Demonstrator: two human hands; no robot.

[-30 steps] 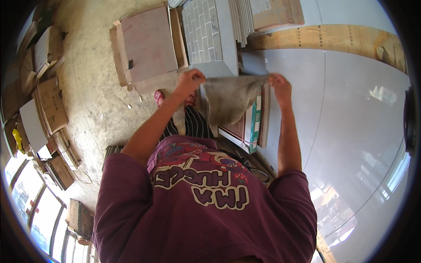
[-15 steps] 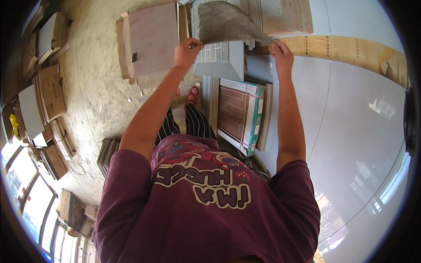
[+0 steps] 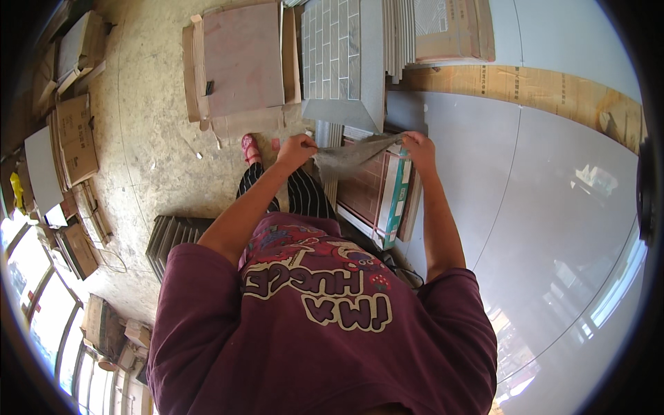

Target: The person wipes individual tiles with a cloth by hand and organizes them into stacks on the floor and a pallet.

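A thin grey-brown cloth (image 3: 353, 155) is stretched between my two hands, blurred by motion. My left hand (image 3: 297, 151) pinches its left corner. At the other end my right hand (image 3: 420, 148) has its fingers closed on the right corner. The cloth hangs over a strapped box of brown brick-pattern tiles (image 3: 363, 183) with a green-and-white edge, hiding part of it. Just beyond, a grey tile panel (image 3: 332, 59) with brick-shaped sections and a plain grey border lies facing up.
A large flat brown tile stack (image 3: 243, 62) in cardboard stands at the far left of the panel. Large glossy grey slabs (image 3: 546, 187) fill the right side. Several dark stacked tiles (image 3: 173, 238) are by my left elbow. Cardboard boxes (image 3: 76, 138) line the left wall.
Both hands have drawn back toward me with the cloth, away from above the grey tile panel, which now shows fully. My left foot has stepped out to the left.
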